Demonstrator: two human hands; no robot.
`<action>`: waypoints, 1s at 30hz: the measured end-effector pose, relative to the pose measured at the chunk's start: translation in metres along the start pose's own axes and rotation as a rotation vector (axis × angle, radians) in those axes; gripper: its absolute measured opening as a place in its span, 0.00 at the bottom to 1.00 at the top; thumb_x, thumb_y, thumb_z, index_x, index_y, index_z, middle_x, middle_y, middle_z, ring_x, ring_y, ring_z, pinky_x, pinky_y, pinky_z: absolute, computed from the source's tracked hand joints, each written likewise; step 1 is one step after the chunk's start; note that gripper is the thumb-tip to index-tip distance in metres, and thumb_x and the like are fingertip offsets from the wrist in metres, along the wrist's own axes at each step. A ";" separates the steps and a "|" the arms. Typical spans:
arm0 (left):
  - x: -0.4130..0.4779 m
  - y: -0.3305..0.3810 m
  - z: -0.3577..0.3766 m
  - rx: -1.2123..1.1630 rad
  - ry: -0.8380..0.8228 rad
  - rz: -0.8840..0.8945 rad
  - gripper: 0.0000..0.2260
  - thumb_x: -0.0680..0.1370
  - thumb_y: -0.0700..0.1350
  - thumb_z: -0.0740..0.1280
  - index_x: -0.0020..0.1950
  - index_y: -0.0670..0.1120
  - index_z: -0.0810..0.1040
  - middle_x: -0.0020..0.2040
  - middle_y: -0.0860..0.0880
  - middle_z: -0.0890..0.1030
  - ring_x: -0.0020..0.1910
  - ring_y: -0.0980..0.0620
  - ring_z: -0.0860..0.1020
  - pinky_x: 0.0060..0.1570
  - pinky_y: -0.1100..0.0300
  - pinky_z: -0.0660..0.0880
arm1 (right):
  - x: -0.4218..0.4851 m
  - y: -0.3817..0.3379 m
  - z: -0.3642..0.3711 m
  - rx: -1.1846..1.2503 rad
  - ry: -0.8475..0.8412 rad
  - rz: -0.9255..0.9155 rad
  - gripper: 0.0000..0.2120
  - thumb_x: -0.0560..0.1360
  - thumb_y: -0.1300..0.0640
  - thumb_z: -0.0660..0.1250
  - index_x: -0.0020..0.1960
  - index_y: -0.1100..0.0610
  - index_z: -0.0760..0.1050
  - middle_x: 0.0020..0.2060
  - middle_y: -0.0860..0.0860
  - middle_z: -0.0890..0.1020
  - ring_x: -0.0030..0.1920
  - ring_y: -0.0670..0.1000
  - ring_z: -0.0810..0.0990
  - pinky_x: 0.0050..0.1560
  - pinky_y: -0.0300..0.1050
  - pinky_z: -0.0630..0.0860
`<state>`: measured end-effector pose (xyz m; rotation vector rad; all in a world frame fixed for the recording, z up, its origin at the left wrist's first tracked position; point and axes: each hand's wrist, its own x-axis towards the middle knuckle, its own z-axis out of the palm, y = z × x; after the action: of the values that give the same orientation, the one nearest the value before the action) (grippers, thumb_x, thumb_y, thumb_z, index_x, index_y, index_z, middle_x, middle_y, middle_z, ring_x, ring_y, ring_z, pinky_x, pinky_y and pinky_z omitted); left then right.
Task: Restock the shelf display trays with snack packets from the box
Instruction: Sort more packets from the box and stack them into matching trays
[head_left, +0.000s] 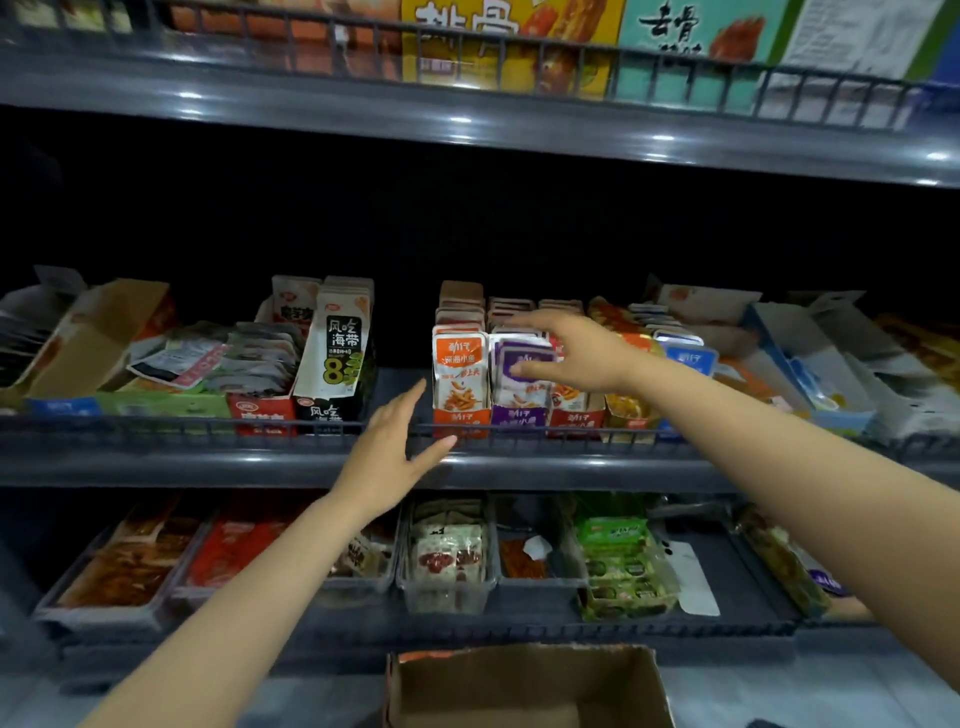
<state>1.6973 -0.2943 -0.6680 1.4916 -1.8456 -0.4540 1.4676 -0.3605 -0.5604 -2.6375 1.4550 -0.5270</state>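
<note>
Head camera view: a person faced a dark metal shop shelf with a wire front rail. On the middle tier, just behind that rail, stood a row of cardboard display trays. The purple tray held purple snack packets standing upright, long axis vertical, printed faces toward the camera, stacked front to back. The right hand gripped the front packets, fingers over their top edge and thumb pressed on the front face. Just left of the purple tray, an orange tray held orange packets standing the same way. Further left along the rail stood a black seaweed box, upright and leaning slightly. The left hand hovered in front of the rail, fingers spread and holding nothing. Below the rail, a lower tier carried clear plastic bins with red-and-white packets lying inside. Nearest the camera, a brown cardboard box sat open; its contents could not be made out.
</note>
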 end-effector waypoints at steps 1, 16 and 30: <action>-0.009 0.002 0.001 0.024 -0.017 0.013 0.35 0.76 0.58 0.65 0.77 0.51 0.51 0.76 0.51 0.58 0.75 0.53 0.56 0.70 0.56 0.58 | -0.013 0.000 0.001 -0.005 -0.002 0.011 0.32 0.74 0.47 0.68 0.74 0.51 0.61 0.72 0.50 0.66 0.72 0.50 0.65 0.68 0.43 0.62; -0.137 -0.061 0.118 0.248 -0.464 -0.162 0.33 0.77 0.60 0.62 0.77 0.49 0.54 0.77 0.50 0.58 0.75 0.49 0.55 0.71 0.53 0.58 | -0.201 0.049 0.179 0.225 -0.418 0.261 0.32 0.73 0.45 0.69 0.73 0.49 0.63 0.73 0.47 0.65 0.72 0.49 0.63 0.68 0.39 0.60; -0.209 -0.157 0.249 0.357 -0.912 -0.350 0.31 0.77 0.55 0.65 0.75 0.44 0.58 0.73 0.44 0.65 0.68 0.45 0.68 0.65 0.54 0.67 | -0.294 0.065 0.389 0.638 -0.740 0.750 0.32 0.71 0.51 0.73 0.72 0.54 0.65 0.70 0.52 0.69 0.68 0.53 0.68 0.64 0.41 0.68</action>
<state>1.6478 -0.1780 -1.0062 2.0748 -2.4308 -1.1728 1.4025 -0.1865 -1.0155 -1.4002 1.5006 0.0743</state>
